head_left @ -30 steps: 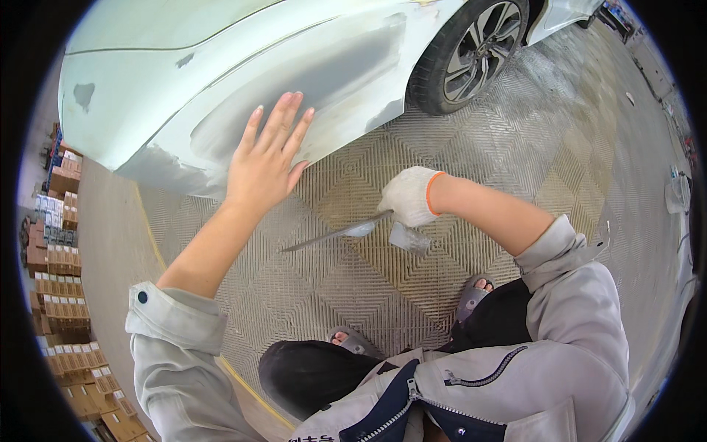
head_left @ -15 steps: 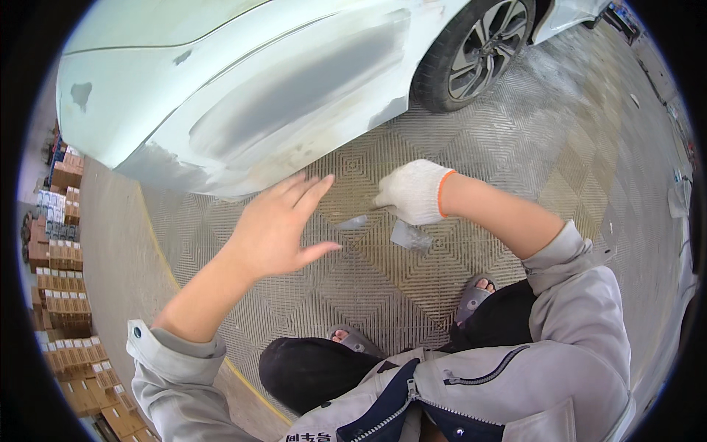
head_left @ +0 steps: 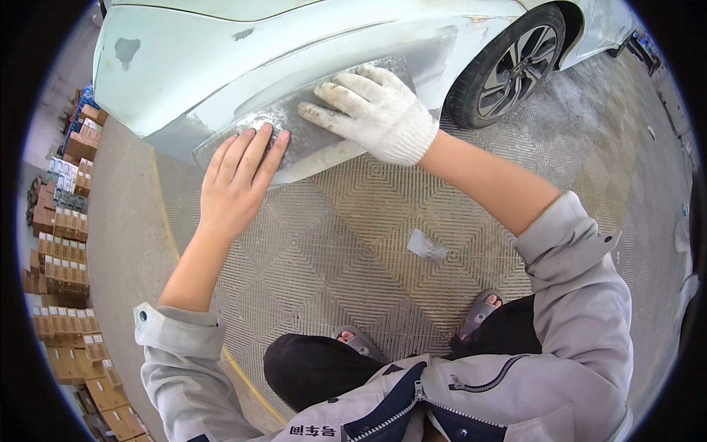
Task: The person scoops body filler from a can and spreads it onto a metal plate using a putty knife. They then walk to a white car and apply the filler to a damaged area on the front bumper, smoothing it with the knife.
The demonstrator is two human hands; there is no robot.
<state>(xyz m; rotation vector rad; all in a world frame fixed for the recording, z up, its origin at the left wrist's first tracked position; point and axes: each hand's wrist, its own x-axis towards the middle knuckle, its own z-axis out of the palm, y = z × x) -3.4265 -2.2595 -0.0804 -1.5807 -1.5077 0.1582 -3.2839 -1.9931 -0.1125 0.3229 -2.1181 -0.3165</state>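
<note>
A long, thin grey sheet (head_left: pixel 294 147), dusty and mottled like an abrasive sheet, lies against the lower side panel of a pale car (head_left: pixel 169 66). My bare left hand (head_left: pixel 239 173) rests on its lower left part, fingers stretched out flat. My right hand (head_left: pixel 372 110), in a white knitted glove with soiled fingertips, presses on the right half with its fingers spread. The sheet hides much of the panel's grey filler patch. Smaller grey patches (head_left: pixel 127 50) show on the bodywork to the left.
A car wheel (head_left: pixel 508 70) stands right of the panel. A small pale scrap (head_left: pixel 427 247) lies on the ribbed floor mat (head_left: pixel 346 258), between the car and my sandalled feet (head_left: pixel 357 342). Stacked cartons (head_left: pixel 66 258) line the far left, beyond a yellow floor line (head_left: pixel 168 228).
Both hands have moved up from above the floor onto the car panel, where the grey sheet now lies under them. My right hand's curled fingers have spread. The view has shifted slightly.
</note>
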